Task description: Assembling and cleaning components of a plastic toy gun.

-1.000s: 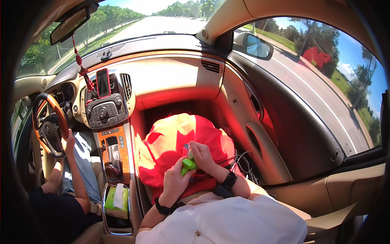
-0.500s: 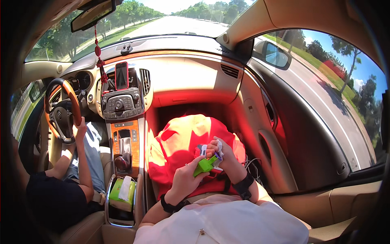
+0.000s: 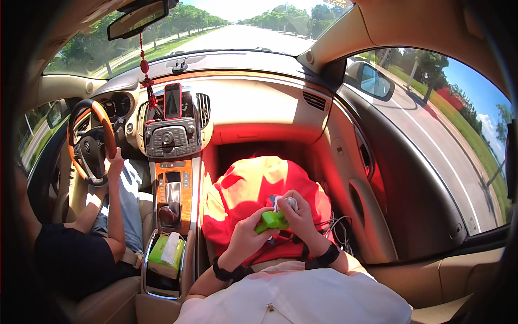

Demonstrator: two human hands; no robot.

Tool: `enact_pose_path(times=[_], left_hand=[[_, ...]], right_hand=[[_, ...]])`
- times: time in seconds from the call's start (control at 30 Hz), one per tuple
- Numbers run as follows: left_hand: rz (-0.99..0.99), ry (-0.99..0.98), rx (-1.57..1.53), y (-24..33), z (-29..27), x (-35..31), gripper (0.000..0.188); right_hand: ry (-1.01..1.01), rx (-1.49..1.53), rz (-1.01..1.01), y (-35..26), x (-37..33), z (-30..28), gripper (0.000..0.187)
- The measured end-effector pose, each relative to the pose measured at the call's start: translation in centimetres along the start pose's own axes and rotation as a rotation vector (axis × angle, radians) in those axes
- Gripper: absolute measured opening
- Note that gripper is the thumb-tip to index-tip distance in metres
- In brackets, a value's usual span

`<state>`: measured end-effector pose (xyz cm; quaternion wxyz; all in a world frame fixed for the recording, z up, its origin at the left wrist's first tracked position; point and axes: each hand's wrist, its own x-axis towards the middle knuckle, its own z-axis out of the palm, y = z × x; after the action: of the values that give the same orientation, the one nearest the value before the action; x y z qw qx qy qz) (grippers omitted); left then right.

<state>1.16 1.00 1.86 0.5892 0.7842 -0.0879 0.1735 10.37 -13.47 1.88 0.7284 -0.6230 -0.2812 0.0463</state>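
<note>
My left hand (image 3: 247,231) is closed around a small bright green blocky object (image 3: 274,220); its exact kind does not show. My right hand (image 3: 300,217) is curled against the far right end of it, its fingers bent inward. A crumpled white piece (image 3: 292,203), tissue-like, sits in the fingers of my right hand. A small grey-white part (image 3: 275,201) pokes out beyond the green object, partly hidden by my fingers. Both hands are held together above the red fabric (image 3: 253,181) spread over my lap. Black bands circle both wrists.
On the left a person holds the steering wheel (image 3: 110,132). Between the seats are the gear lever (image 3: 171,208) and a green tissue pack (image 3: 164,256). A phone (image 3: 172,101) is mounted on the dashboard. Loose cables (image 3: 339,224) lie beside my right leg, near the door.
My right hand has shifted its fingers around the white piece and the green object. The purple part seen earlier is now hidden. The whole view has shifted slightly, and the roadside has moved past.
</note>
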Motion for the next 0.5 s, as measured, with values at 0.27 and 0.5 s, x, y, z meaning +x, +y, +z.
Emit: enact_pose_path(times=[0.27,0.5], left_hand=[[0.239,0.005,0.596,0.5,2.7,0.4,0.056],[0.342,-0.023,0.621,0.5,3.8,2.0,0.056]], right_hand=[[0.052,0.364,0.376,1.9,0.6,-3.6,0.030],[0.068,0.796,0.585,2.5,2.0,-6.1,0.031]])
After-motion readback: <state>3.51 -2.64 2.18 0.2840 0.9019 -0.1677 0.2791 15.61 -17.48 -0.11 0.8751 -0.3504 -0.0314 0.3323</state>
